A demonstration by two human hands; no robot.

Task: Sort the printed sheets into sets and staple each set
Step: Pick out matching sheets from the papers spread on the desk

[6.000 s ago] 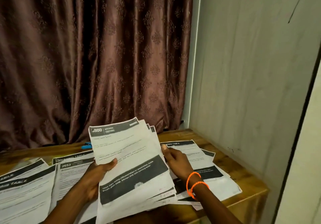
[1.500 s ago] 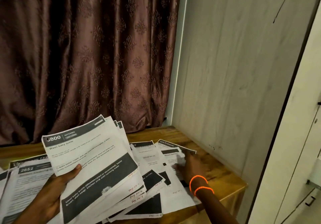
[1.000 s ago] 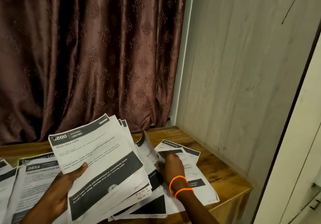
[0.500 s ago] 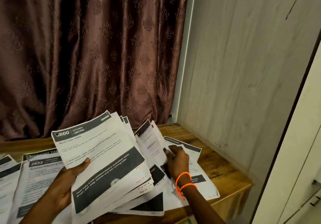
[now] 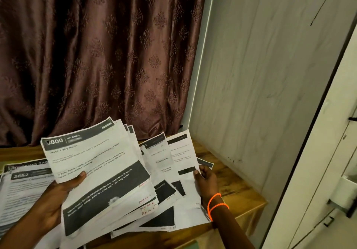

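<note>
Your right hand point(image 5: 205, 179) has lifted a flat white sheet point(image 5: 183, 156), fingers pinching its edge; your left hand point(image 5: 58, 196) grips the fanned paper stack point(image 5: 100, 171).

Wooden table point(image 5: 229, 185), warm brown grain, set into corner, far edge at curtain, right edge along pale wall. Printed sheets lie directly on top. Left pile point(image 5: 25, 188): white pages with dark header bands, top page numbered 2652, edges fanned. Right spread point(image 5: 170, 216): overlapping white pages with black blocks, handwritten red page marks at lower corners, reaching near front edge. Bare wood visible at right corner and along back.
</note>
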